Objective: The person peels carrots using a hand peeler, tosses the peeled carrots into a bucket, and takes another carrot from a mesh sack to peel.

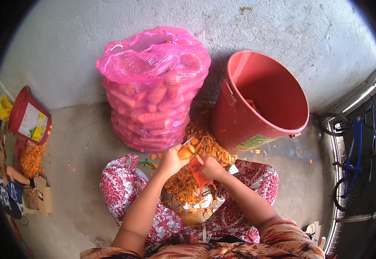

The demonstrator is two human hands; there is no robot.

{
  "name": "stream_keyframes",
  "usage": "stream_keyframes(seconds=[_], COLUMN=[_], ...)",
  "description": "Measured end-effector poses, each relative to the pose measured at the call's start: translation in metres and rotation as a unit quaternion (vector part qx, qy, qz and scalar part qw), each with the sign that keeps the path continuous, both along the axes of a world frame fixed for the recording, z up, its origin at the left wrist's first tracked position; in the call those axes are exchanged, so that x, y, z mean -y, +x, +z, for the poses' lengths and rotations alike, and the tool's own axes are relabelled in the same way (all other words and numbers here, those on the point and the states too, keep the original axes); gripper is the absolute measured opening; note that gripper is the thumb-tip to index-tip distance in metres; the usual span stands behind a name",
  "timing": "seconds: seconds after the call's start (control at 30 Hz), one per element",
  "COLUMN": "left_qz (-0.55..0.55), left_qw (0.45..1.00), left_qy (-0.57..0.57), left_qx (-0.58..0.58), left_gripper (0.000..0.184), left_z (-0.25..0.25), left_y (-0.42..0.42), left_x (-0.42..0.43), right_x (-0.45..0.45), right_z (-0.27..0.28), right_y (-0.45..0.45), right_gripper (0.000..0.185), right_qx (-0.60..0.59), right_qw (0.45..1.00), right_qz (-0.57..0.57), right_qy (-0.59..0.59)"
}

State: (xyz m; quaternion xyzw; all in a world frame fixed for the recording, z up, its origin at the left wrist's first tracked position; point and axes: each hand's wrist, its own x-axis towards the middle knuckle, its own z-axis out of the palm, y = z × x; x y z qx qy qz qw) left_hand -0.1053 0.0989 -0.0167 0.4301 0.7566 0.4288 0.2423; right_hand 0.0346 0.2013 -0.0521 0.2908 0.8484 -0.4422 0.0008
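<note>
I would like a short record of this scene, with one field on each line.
Left hand: grips an orange carrot
Right hand: at a flat red object, kind unclear
Floor: orange peelings between the patterned trouser legs
Beyond, left: pink mesh sack full of carrots
Beyond, right: round red plastic bucket
Far right: blue-framed bicycle

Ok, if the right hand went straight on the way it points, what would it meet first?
Probably the carrot held in the left hand, just ahead of the right hand, though depth is unclear.
</note>
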Motion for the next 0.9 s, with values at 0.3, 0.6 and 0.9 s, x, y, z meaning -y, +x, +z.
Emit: stream_keyframes(seconds=[0.3, 0.6, 0.9], left_qz=[-0.017, -0.021, -0.053], left_qw=[0.997, 0.996, 0.998], left_qy=[-0.02, 0.016, -0.039], left_qx=[-0.077, -0.09, -0.026], left_gripper=[0.024, 0.025, 0.027], left_z=[0.014, -0.01, 0.006], left_y=[-0.002, 0.002, 0.002], left_x=[0.005, 0.002, 0.001], right_x=[-0.007, -0.011, -0.017], right_z=[-0.022, -0.026, -0.017], right_y=[-0.001, 0.0, 0.0], right_gripper=[0.017, 0.017, 0.017], right_qx=[-0.036, -0.066, -0.08], right_qw=[0.997, 0.995, 0.992], right_qz=[0.058, 0.063, 0.091], right_qy=[-0.033, -0.03, -0.029])
